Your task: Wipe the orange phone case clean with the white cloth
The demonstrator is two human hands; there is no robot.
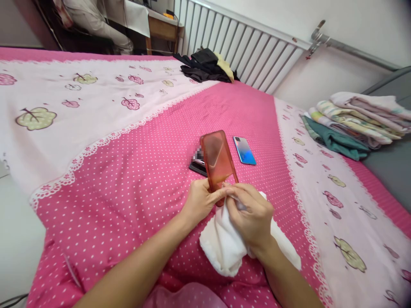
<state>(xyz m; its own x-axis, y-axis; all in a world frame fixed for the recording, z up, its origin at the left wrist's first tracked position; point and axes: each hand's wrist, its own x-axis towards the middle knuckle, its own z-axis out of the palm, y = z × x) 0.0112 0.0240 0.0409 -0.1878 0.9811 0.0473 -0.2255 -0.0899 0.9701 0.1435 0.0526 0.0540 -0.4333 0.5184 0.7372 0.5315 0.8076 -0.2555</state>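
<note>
My left hand (199, 200) grips the lower end of a translucent red phone case (218, 160), which stands tilted above the pink dotted bedspread (135, 184). My right hand (252, 216) is closed on a white cloth (224, 248) and presses a fold of it against the bottom edge of the case. The rest of the cloth hangs under my right wrist onto the bed. A blue phone (244, 150) lies flat just beyond the case, to its right. A dark phone (198, 166) lies partly hidden behind the case on the left.
Folded towels and clothes (353, 124) are stacked at the right on a grey surface. A heap of dark clothes (205, 66) lies at the bed's far edge by a white radiator (244, 42). A seated person (93, 21) and a wooden table (163, 28) are at the back left.
</note>
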